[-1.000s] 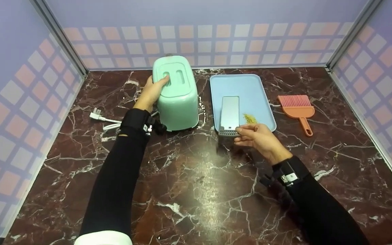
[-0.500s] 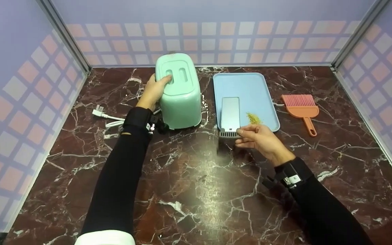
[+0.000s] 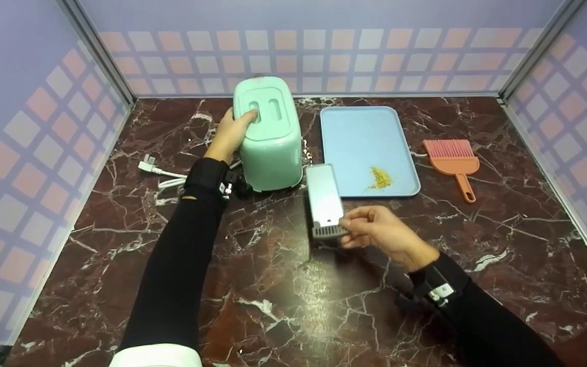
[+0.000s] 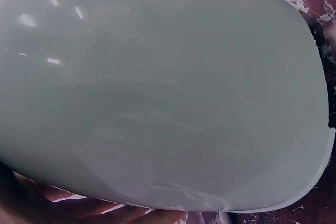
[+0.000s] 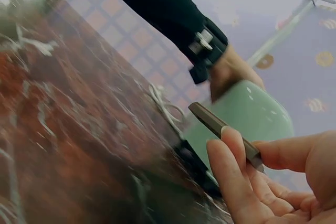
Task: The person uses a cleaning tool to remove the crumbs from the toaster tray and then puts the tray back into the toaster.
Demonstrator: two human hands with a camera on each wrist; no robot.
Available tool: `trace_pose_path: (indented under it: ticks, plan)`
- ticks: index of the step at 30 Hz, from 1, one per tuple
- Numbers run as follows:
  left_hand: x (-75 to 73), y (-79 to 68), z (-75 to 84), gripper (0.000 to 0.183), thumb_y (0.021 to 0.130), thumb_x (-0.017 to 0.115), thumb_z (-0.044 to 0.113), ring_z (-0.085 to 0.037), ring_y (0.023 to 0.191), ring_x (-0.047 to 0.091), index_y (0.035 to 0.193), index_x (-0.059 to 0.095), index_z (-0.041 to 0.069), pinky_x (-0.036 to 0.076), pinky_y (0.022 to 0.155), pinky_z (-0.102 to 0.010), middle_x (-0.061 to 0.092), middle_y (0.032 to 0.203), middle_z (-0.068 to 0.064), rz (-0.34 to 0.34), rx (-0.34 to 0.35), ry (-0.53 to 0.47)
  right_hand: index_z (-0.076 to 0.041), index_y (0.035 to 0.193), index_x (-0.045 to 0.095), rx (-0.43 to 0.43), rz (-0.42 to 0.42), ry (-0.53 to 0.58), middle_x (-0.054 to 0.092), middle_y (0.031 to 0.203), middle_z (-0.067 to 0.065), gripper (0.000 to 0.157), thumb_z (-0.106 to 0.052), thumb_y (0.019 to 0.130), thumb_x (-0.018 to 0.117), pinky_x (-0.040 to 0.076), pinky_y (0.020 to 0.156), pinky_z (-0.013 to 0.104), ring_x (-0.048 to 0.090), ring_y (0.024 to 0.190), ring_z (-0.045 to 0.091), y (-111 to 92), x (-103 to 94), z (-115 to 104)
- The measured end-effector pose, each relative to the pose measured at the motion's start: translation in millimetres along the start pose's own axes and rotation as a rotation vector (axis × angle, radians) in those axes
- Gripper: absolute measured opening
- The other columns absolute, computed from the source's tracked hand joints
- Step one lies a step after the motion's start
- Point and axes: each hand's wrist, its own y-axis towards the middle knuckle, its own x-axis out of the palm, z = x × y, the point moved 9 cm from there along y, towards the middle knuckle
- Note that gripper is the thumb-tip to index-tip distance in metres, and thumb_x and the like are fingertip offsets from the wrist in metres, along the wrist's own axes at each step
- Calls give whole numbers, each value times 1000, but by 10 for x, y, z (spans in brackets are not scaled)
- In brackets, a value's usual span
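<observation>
A mint-green toaster (image 3: 272, 163) with two slots on its covered top stands at the back left. My left hand (image 3: 230, 133) holds it at its left side, thumb over one slot; in the left wrist view its fingers lie along the green wall, partly hidden. Between thumb and fingers, my right hand (image 3: 382, 234) pinches the vented end of a silvery crumb tray (image 3: 325, 196). The crumb tray is over the table, in front of the toaster's right side and beside the blue tray (image 3: 359, 132). Yellow crumbs (image 3: 380, 178) lie on the blue tray near its front edge.
An orange brush (image 3: 455, 165) with pink bristles lies to the right of the blue tray, handle toward me. A white cord with a plug (image 3: 148, 164) lies left of the toaster. Tiled panels (image 3: 283, 61) enclose the marbled table (image 3: 273, 285) at the back and sides.
My right hand has drawn the crumb tray off the blue tray, toward me and left, with its angle turned slightly. The left hand stays on the toaster.
</observation>
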Motion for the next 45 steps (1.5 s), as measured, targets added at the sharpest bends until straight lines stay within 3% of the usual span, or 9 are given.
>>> trace_pose_path:
  ticks: [5, 9, 16, 29, 36, 45]
  plan:
    - [-7, -14, -4, 81, 109, 53, 47, -26, 146, 46, 172, 12, 15, 45, 119, -41, 35, 167, -12, -18, 12, -13, 17, 130, 55, 55, -67, -1, 72, 110, 20, 34, -3, 104, 65, 68, 84, 32, 74, 83, 19, -8, 257, 134]
    - [-18, -10, -8, 80, 109, 54, 47, -26, 143, 48, 171, 17, 15, 47, 118, -42, 38, 164, -13, -4, 14, -18, 16, 129, 57, 81, -105, 1, 72, 110, 23, 33, -2, 103, 66, 68, 80, 30, 74, 81, 18, 32, 452, 226]
    - [0, 3, -5, 78, 108, 55, 47, -25, 141, 49, 170, 21, 14, 47, 117, -40, 40, 163, -12, 7, 8, -14, 16, 125, 59, 118, -148, 36, 69, 114, 28, 29, -1, 103, 66, 68, 78, 29, 75, 78, 18, 130, 667, 380]
    - [1, 7, 4, 78, 108, 56, 46, -23, 142, 47, 170, 21, 13, 44, 120, -36, 40, 164, -12, 27, 21, -27, 15, 124, 60, 139, -146, 72, 69, 116, 27, 25, 1, 104, 63, 68, 79, 28, 74, 78, 17, 318, 775, 438]
    - [31, -18, -16, 83, 109, 54, 49, -25, 148, 44, 172, 10, 17, 43, 122, -41, 32, 169, -11, -15, 21, -35, 16, 125, 57, 133, -115, 80, 69, 111, 24, 25, 2, 105, 62, 68, 81, 29, 75, 80, 19, 398, 797, 446]
    - [2, -3, -22, 85, 108, 54, 50, -24, 151, 41, 172, 10, 16, 40, 124, -38, 30, 172, -10, 8, 10, -14, 16, 124, 59, 145, -78, 66, 71, 109, 26, 24, 2, 105, 63, 68, 80, 31, 75, 79, 20, 481, 800, 420]
